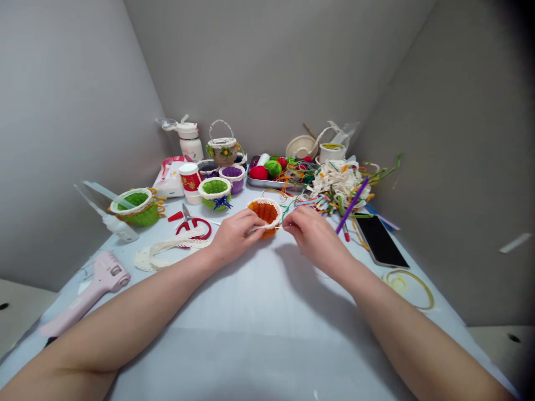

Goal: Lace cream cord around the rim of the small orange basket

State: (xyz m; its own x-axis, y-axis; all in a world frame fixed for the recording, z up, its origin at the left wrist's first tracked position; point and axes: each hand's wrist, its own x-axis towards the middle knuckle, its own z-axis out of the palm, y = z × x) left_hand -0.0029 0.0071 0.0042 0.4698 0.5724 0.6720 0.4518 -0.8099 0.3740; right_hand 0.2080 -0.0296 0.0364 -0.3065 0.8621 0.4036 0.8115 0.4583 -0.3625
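A small orange woven cup [264, 213] with a white lace rim stands on the table [251, 312] in front of me. My left hand [234, 236] is closed around its left side and pinches the white lace strip at the rim. My right hand [311, 234] sits just right of the cup, fingers pinched together at the rim edge on the lace. A long length of the same white lace [167, 248] trails off to the left across the table.
Red scissors [193, 225] lie left of the cup, a pink glue gun [94, 287] near the left edge. Green [137, 207], green-white [214, 192] and purple [233, 176] cups, a metal tray of yarn balls [271, 170], a ribbon pile [340, 186], a phone [380, 240] and a tape ring [412, 287] surround them.
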